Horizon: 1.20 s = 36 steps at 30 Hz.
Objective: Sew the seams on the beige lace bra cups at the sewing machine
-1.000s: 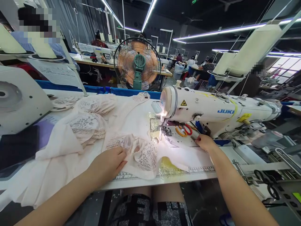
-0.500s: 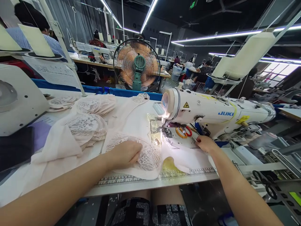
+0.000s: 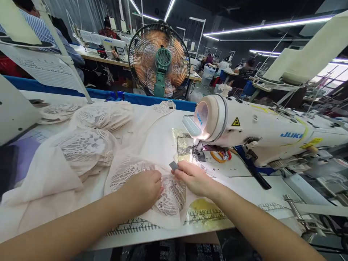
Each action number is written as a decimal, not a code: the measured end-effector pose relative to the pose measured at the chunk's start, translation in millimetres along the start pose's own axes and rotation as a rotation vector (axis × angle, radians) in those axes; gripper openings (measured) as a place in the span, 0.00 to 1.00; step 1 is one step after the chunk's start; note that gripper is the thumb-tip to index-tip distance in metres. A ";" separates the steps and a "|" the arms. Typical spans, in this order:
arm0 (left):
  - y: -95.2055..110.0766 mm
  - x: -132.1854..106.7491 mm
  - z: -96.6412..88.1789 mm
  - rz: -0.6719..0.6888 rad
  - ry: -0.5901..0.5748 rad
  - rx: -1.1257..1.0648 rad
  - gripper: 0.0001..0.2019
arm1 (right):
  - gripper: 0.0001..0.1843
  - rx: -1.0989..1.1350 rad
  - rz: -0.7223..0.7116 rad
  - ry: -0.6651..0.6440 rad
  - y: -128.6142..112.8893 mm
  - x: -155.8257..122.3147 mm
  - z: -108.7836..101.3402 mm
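Pale lace fabric [image 3: 170, 199], with sheer edging, lies on the table left of the sewing machine [image 3: 244, 127]. My left hand [image 3: 145, 188] rests over its middle, fingers curled closed and pinching the cloth. Just to the right, my right hand [image 3: 194, 177] is closed on a small flat grey piece [image 3: 173, 166], held between thumb and fingers. The grey piece sits close above the fabric's upper edge; its far end hides in my fingers, so I cannot tell its exact kind. Orange-and-red-handled scissors [image 3: 217, 156] lie on the machine bed.
Stacks of lace pieces [image 3: 87, 145] lie at the left. A ruler tape [image 3: 136, 226] runs along the table's front edge. A black-handled tool [image 3: 262, 179] lies right of the machine bed. A large fan [image 3: 160, 58] stands behind the table, with people at work beyond.
My right hand has moved left from the machine bed to beside my left hand, carrying the small grey piece. My left hand stays on the lace fabric. The camera has come nearer.
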<state>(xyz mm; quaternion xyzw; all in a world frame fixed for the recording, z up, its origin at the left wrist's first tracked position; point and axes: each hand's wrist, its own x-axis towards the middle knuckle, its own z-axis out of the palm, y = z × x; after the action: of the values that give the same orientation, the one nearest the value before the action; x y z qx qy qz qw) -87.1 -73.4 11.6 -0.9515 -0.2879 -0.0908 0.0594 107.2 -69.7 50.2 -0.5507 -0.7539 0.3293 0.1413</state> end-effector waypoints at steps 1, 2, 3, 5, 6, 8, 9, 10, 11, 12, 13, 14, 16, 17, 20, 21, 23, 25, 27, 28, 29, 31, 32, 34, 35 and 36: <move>-1.8 -3.1 1.7 -0.018 -0.011 0.006 0.19 | 0.17 -0.015 0.016 0.000 1.8 8.5 3.5; -3.2 -6.2 4.0 -0.030 0.000 0.010 0.18 | 0.18 -0.021 0.015 -0.006 4.4 14.6 6.5; -4.0 -9.1 7.0 -0.039 0.032 0.019 0.17 | 0.18 -0.020 0.007 -0.015 7.3 18.5 9.1; -4.0 -13.2 13.7 -0.048 0.105 0.055 0.17 | 0.18 -0.019 -0.008 -0.026 13.0 21.3 13.3; -3.6 -14.4 17.0 -0.056 0.124 0.069 0.18 | 0.19 -0.015 -0.014 -0.020 15.6 21.3 15.2; -2.8 -15.2 22.7 -0.087 0.126 0.065 0.18 | 0.18 0.018 -0.017 0.008 19.8 21.0 18.8; -2.7 -15.2 25.0 -0.117 0.131 0.051 0.18 | 0.18 0.041 -0.019 0.023 21.3 21.3 20.3; -2.9 -15.2 26.9 -0.152 0.144 0.034 0.17 | 0.17 0.058 -0.025 0.036 22.2 21.9 21.6; -3.4 -15.3 28.3 -0.186 0.158 0.022 0.16 | 0.16 0.058 -0.035 0.046 22.4 22.9 22.3; -4.1 -15.6 29.6 -0.208 0.169 0.018 0.16 | 0.15 0.032 -0.050 0.053 21.8 24.3 22.5; -4.9 -16.0 30.5 -0.222 0.172 0.019 0.16 | 0.13 -0.017 -0.070 0.058 20.4 25.9 22.0; -5.7 -16.6 31.4 -0.229 0.165 0.020 0.16 | 0.12 -0.080 -0.097 0.056 18.1 27.7 21.1; -6.8 -18.2 32.7 -0.236 0.147 0.012 0.18 | 0.10 -0.207 -0.150 0.039 12.0 31.5 18.8; -7.1 -19.0 33.2 -0.243 0.145 0.004 0.19 | 0.11 -0.256 -0.167 0.028 8.6 33.4 18.2; -7.2 -21.0 34.2 -0.252 0.154 -0.021 0.23 | 0.16 -0.357 -0.161 0.026 0.8 38.4 20.0; -7.1 -21.4 34.4 -0.251 0.156 -0.024 0.24 | 0.17 -0.384 -0.149 0.034 -0.3 39.8 21.8; -7.2 -21.7 34.6 -0.257 0.149 -0.022 0.25 | 0.17 -0.434 -0.141 0.051 -0.2 41.8 26.4; -7.4 -21.6 34.4 -0.273 0.131 -0.017 0.25 | 0.17 -0.469 -0.152 0.065 2.1 43.2 30.9; -7.5 -21.4 34.0 -0.284 0.115 -0.014 0.25 | 0.17 -0.482 -0.170 0.072 4.5 44.1 34.3; -7.5 -21.4 33.7 -0.287 0.108 -0.015 0.26 | 0.17 -0.484 -0.175 0.072 5.3 44.6 35.5; -7.4 -21.5 33.5 -0.289 0.105 -0.017 0.26 | 0.18 -0.487 -0.177 0.069 5.8 45.1 36.5; -6.9 -21.8 33.4 -0.293 0.104 -0.021 0.25 | 0.19 -0.498 -0.176 0.061 5.8 46.3 38.1; -6.6 -21.9 33.5 -0.296 0.105 -0.022 0.25 | 0.19 -0.504 -0.177 0.057 5.5 47.0 38.7; -6.0 -22.0 33.8 -0.298 0.108 -0.021 0.25 | 0.19 -0.516 -0.179 0.049 4.8 48.2 39.6; -5.7 -22.0 34.0 -0.298 0.108 -0.020 0.25 | 0.19 -0.522 -0.179 0.044 4.5 48.8 39.8; -5.5 -21.9 34.1 -0.299 0.106 -0.018 0.25 | 0.19 -0.529 -0.177 0.037 4.2 49.3 40.0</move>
<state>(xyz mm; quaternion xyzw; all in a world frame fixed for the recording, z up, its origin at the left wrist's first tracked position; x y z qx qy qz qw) -103.4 -74.9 -25.8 -0.8923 -0.4221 -0.1514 0.0519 69.9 -37.1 10.4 -0.5063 -0.8561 0.0974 0.0349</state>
